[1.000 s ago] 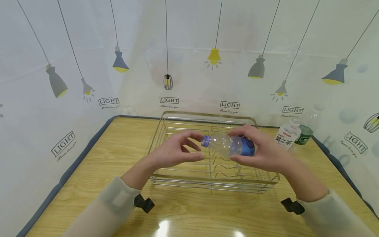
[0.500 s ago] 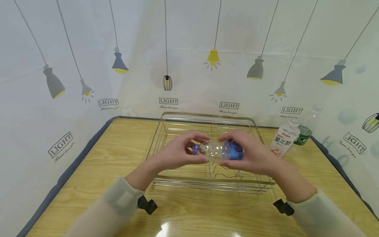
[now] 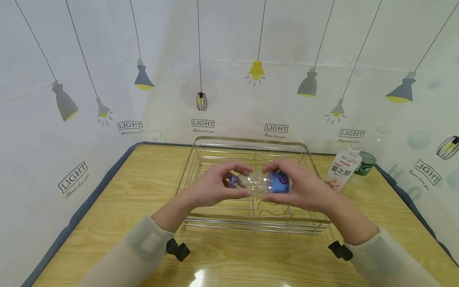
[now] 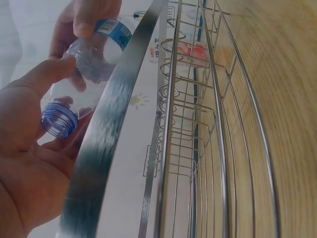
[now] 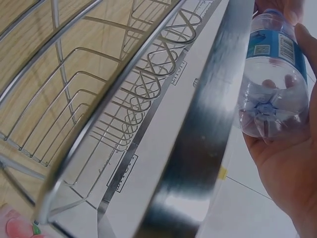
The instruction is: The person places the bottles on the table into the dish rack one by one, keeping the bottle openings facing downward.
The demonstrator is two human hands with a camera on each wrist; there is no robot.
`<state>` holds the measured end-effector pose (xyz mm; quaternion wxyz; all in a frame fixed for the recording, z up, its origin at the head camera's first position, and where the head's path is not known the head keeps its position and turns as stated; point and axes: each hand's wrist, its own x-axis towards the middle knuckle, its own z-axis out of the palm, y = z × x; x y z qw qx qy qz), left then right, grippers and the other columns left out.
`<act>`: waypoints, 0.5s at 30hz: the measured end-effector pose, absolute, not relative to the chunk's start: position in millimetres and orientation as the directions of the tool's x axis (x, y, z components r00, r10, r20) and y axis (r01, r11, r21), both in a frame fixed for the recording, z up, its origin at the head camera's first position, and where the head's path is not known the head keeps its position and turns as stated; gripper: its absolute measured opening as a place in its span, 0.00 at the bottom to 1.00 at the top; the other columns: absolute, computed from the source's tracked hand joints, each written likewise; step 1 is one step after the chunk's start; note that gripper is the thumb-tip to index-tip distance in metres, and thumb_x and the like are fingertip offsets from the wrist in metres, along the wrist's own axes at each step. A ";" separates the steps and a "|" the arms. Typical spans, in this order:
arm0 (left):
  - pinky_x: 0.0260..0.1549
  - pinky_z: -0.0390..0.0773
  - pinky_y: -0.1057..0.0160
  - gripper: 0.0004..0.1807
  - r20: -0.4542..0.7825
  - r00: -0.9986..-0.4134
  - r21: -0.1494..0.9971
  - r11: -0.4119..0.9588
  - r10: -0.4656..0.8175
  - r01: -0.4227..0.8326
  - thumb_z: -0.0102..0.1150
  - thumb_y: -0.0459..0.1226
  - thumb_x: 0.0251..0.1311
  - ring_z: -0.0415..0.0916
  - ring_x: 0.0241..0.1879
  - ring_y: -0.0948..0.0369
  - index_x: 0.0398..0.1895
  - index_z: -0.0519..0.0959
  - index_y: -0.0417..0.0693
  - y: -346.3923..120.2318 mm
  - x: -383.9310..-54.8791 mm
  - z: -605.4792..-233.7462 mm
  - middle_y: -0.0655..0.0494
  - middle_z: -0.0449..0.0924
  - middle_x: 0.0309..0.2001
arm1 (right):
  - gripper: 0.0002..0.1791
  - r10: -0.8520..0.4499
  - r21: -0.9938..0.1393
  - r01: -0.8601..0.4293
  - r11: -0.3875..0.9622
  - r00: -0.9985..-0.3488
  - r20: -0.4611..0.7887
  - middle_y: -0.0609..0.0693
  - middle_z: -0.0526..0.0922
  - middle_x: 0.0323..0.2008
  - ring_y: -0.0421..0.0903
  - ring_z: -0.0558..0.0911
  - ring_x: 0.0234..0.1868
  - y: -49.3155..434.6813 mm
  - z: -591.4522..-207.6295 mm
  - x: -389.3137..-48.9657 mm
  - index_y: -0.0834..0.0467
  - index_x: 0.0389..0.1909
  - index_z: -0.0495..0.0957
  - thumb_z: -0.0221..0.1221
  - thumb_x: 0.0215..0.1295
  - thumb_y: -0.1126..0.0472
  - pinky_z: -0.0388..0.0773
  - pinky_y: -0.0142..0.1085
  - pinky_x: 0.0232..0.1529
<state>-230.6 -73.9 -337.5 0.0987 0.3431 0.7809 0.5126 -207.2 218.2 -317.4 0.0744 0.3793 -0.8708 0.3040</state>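
Left hand (image 3: pixel 211 186) gripping the nine-o'clock neck end of a clear bottle (image 3: pixel 255 183), right hand (image 3: pixel 301 187) clasping its three-o'clock base end, held sideways above a wire rack (image 3: pixel 251 218)

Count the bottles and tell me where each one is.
3. The blue-labelled bottle is in the left hand and right hand; the white-labelled bottle stands right of the wire rack; the green-labelled bottle is behind that, partly hidden.
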 end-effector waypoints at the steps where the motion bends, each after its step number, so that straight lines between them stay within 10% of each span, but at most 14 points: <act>1: 0.44 0.89 0.59 0.30 0.198 -0.747 0.870 0.238 0.634 0.432 0.78 0.38 0.66 0.85 0.46 0.55 0.70 0.80 0.55 -74.5 -230.5 -337.5 0.49 0.83 0.63 | 0.33 -0.615 -0.481 -0.702 0.525 -0.703 0.357 0.49 0.82 0.58 0.45 0.81 0.51 219.0 -317.8 -207.6 0.51 0.66 0.78 0.81 0.62 0.55 0.86 0.37 0.46; 10: 0.47 0.89 0.56 0.32 0.166 -0.806 0.902 0.244 0.568 0.357 0.78 0.39 0.66 0.86 0.52 0.54 0.73 0.78 0.55 -91.3 -232.9 -338.7 0.46 0.80 0.68 | 0.43 -0.558 -0.530 -0.653 0.541 -0.750 0.355 0.52 0.80 0.69 0.50 0.83 0.64 239.2 -320.7 -208.4 0.55 0.75 0.72 0.81 0.61 0.57 0.82 0.46 0.68; 15: 0.48 0.89 0.59 0.31 0.153 -0.826 0.921 0.224 0.543 0.318 0.78 0.36 0.66 0.86 0.54 0.54 0.72 0.78 0.53 -98.5 -233.7 -340.0 0.48 0.80 0.67 | 0.43 -0.533 -0.591 -0.603 0.535 -0.784 0.318 0.52 0.77 0.72 0.51 0.82 0.67 247.7 -323.9 -208.2 0.55 0.77 0.68 0.79 0.65 0.60 0.80 0.33 0.69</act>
